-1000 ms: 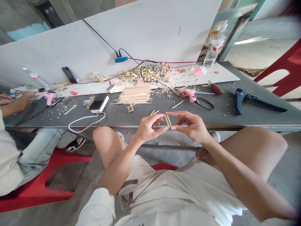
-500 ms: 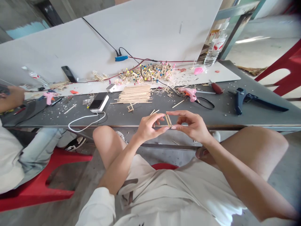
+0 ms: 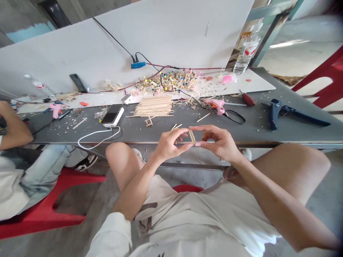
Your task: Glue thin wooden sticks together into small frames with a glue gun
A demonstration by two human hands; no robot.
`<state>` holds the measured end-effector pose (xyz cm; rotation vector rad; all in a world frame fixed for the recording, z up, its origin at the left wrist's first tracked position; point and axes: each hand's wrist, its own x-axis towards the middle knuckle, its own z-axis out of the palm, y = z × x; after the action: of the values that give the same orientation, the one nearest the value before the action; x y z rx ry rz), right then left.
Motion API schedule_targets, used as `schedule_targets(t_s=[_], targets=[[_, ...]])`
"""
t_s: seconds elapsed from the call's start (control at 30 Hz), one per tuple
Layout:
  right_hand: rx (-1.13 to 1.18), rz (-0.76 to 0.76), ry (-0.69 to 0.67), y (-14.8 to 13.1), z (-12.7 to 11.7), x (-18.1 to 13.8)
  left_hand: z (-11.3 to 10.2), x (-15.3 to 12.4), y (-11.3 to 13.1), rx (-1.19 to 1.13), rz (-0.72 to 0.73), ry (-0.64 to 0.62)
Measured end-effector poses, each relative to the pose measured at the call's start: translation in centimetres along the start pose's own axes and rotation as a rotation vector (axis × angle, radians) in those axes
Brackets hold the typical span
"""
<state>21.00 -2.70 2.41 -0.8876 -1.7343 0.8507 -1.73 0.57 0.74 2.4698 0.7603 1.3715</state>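
Between my two hands, just above the table's front edge, is a small frame of wooden sticks [image 3: 192,136]. My left hand [image 3: 171,142] pinches its left side with thumb and fingertips. From the other side, the thumb and index finger of my right hand [image 3: 217,141] close on it. Fingertips hide parts of the frame. Behind my hands a few loose sticks [image 3: 176,126] lie on the grey table [image 3: 241,132]. Farther left stands a little stick construction [image 3: 149,122], in front of a flat pile of wooden sticks [image 3: 153,106].
Near the right hand lie a pink glue gun [image 3: 217,106], a red-handled screwdriver [image 3: 248,99] and a blue cutter tool [image 3: 276,112]. A white power bank with a phone-like screen [image 3: 113,115] is at left. Behind is a heap of ball-topped sticks [image 3: 166,82]. A co-worker's arm [image 3: 16,126] is far left.
My hands hold the stick frame in nearly the same place. The co-worker's arm at far left has shifted toward the table's front edge. The view has moved very slightly.
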Motion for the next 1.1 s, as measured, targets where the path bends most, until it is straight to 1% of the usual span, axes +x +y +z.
schedule_targets(t_s=[1.1], targets=[[-0.013,0.021,-0.006,0.14,0.03,-0.07,-0.06,-0.06,0.03,0.003,0.009,-0.008]])
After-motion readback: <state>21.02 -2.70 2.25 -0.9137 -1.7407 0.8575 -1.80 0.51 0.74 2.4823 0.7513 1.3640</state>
